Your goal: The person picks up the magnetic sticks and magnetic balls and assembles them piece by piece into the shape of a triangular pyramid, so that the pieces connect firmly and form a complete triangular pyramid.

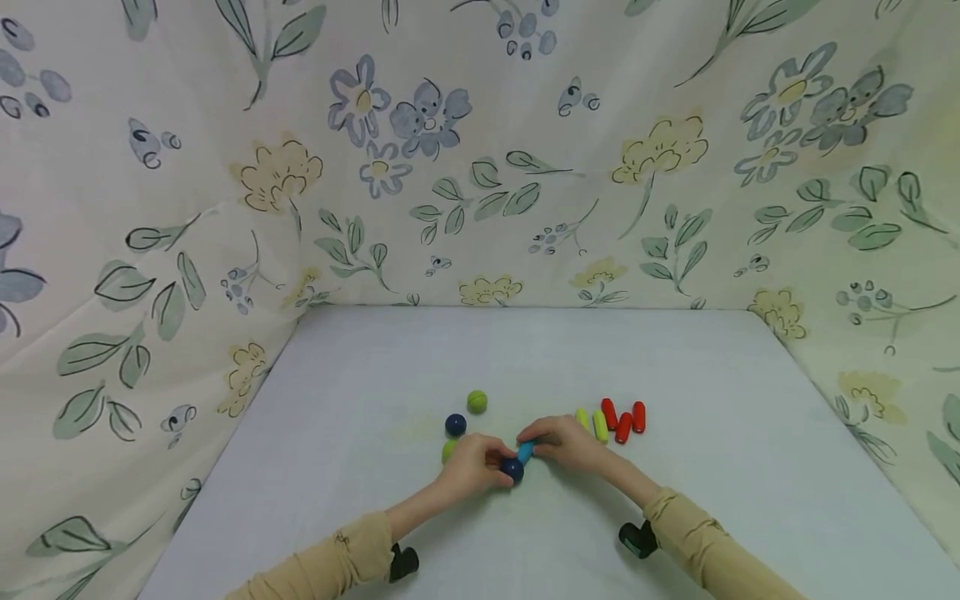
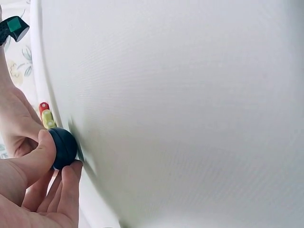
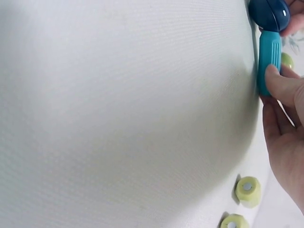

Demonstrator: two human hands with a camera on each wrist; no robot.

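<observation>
My left hand (image 1: 471, 468) pinches a dark blue ball (image 1: 512, 471) between thumb and fingers, low over the white table. A light blue ridged rod (image 3: 270, 61) is pinched by my right hand (image 1: 573, 446). One end of the rod meets the ball, as the right wrist view shows; whether the two are joined I cannot tell. The left wrist view shows the ball (image 2: 64, 148) up close, with a seam around it. Just behind my left hand lies a green ball (image 1: 449, 451), partly hidden by it.
Another dark blue ball (image 1: 455, 425) and a green ball (image 1: 477, 402) lie beyond my left hand. Past my right hand are two yellow-green rods (image 1: 601, 426) and several red rods (image 1: 639, 417). Floral cloth (image 1: 487, 208) hangs behind the white table (image 1: 360, 358).
</observation>
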